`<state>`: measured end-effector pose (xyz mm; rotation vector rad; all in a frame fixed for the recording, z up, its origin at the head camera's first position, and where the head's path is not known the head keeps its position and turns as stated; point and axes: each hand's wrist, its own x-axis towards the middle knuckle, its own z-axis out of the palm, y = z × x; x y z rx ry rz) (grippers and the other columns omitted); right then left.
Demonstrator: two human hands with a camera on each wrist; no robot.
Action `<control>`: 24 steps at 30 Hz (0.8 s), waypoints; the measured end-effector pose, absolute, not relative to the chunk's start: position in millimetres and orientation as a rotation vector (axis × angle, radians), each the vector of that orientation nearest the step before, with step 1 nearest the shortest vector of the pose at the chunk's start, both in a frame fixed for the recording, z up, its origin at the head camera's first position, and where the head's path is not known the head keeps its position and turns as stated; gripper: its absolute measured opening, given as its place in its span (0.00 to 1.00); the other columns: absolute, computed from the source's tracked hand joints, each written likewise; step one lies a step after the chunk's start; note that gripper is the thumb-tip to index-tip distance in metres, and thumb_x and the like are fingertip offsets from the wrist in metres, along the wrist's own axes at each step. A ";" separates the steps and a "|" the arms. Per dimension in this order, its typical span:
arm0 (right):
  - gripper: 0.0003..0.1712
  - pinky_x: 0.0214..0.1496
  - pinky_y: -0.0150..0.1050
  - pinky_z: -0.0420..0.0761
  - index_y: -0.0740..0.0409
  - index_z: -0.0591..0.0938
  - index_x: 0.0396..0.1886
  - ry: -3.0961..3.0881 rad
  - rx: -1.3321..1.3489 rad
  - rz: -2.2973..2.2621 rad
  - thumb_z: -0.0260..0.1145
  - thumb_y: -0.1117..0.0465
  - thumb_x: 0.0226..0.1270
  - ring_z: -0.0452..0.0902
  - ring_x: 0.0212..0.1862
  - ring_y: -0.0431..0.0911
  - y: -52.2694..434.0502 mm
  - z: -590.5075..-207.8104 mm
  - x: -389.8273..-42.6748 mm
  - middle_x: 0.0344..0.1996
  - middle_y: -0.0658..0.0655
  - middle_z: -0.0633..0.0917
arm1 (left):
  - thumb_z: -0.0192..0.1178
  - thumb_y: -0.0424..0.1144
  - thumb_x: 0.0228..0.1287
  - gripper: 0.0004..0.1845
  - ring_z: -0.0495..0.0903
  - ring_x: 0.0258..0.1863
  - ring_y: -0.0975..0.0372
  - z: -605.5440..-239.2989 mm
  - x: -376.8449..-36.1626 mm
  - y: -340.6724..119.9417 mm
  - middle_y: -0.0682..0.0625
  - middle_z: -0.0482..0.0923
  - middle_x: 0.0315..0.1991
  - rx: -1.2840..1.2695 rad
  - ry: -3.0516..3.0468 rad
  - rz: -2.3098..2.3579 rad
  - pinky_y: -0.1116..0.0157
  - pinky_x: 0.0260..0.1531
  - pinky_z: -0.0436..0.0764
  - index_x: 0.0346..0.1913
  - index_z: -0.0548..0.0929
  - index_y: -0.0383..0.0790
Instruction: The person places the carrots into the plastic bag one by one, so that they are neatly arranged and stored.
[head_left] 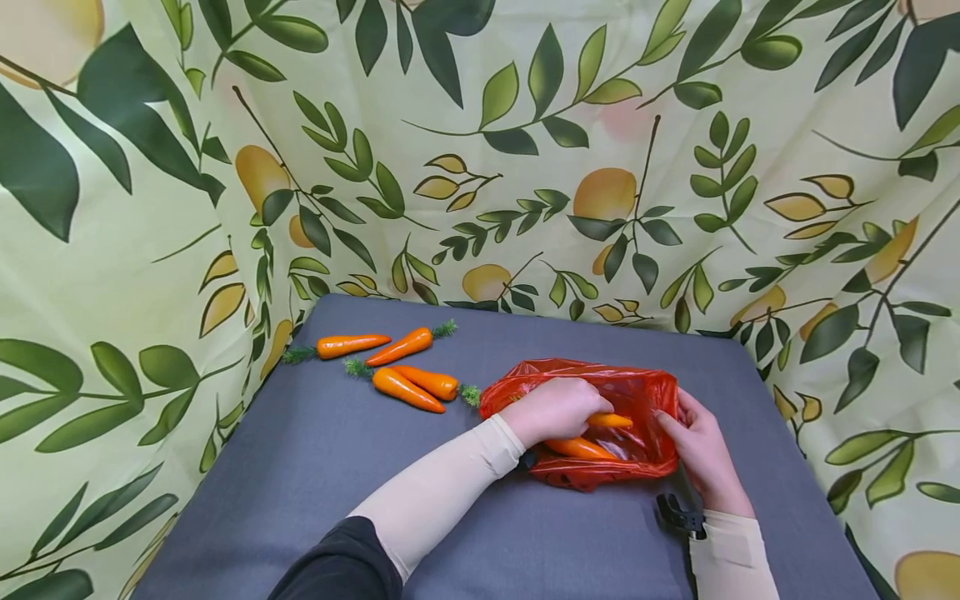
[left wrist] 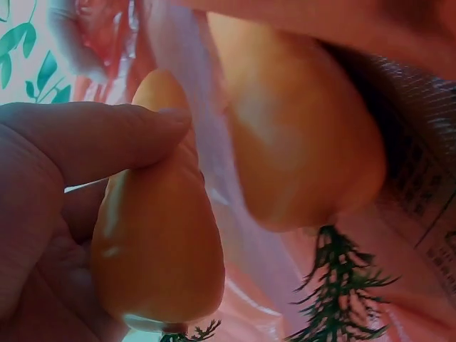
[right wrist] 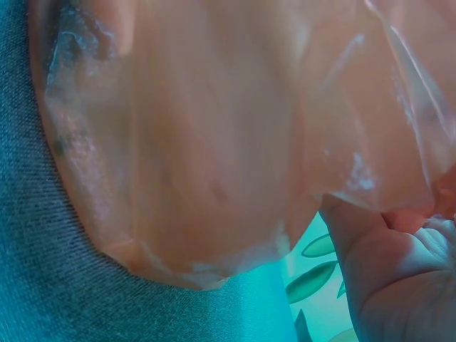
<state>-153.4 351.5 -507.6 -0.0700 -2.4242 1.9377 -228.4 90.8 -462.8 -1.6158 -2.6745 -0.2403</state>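
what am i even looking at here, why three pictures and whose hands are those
These are a person's two bare hands, filmed by three cameras at the same moment. The wide picture comes from a camera on the person's head, looking down at a grey table with leaf-print cloth hung around it. The two blurry close-ups come from cameras strapped to each wrist.

On the table lie four loose carrots and a red plastic bag, with another carrot already inside it.

The left hand reaches into the bag's mouth and grips a carrot; the left wrist view shows its fingers curled round that carrot. The right hand holds the bag's far end; the right wrist view shows mostly bag plastic.
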 end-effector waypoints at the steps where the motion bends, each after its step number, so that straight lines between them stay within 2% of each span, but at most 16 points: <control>1: 0.37 0.46 0.32 0.92 0.68 0.62 0.86 -2.428 -0.076 1.932 0.63 0.62 0.88 0.90 0.45 0.37 351.5 -507.4 -153.3 0.49 0.37 0.90 | 0.66 0.31 0.75 0.11 0.76 0.33 0.66 -464.4 -228.8 91.1 0.61 0.77 0.29 -1.616 -2.680 -0.239 0.72 0.38 0.78 0.42 0.92 0.52; 14: 0.37 0.47 0.31 0.92 0.68 0.62 0.87 -2.428 -0.066 1.939 0.63 0.63 0.88 0.90 0.46 0.37 351.5 -506.4 -154.1 0.51 0.37 0.90 | 0.69 0.41 0.79 0.07 0.74 0.30 0.68 -479.2 -232.6 91.5 0.62 0.75 0.26 -1.620 -2.705 -0.355 0.73 0.37 0.75 0.38 0.91 0.55; 18: 0.37 0.46 0.32 0.92 0.67 0.62 0.87 -2.427 -0.070 1.944 0.63 0.63 0.88 0.90 0.44 0.38 352.0 -507.1 -154.7 0.50 0.38 0.90 | 0.68 0.39 0.78 0.09 0.73 0.30 0.67 -485.3 -234.5 93.0 0.61 0.73 0.26 -1.623 -2.693 -0.278 0.71 0.36 0.76 0.35 0.89 0.55; 24: 0.36 0.46 0.32 0.92 0.68 0.63 0.86 -2.411 -0.076 1.961 0.64 0.63 0.87 0.90 0.43 0.38 351.3 -507.5 -154.8 0.49 0.40 0.91 | 0.67 0.35 0.77 0.10 0.79 0.34 0.67 -493.3 -236.9 94.5 0.61 0.80 0.30 -1.636 -2.710 -0.208 0.69 0.40 0.83 0.39 0.91 0.56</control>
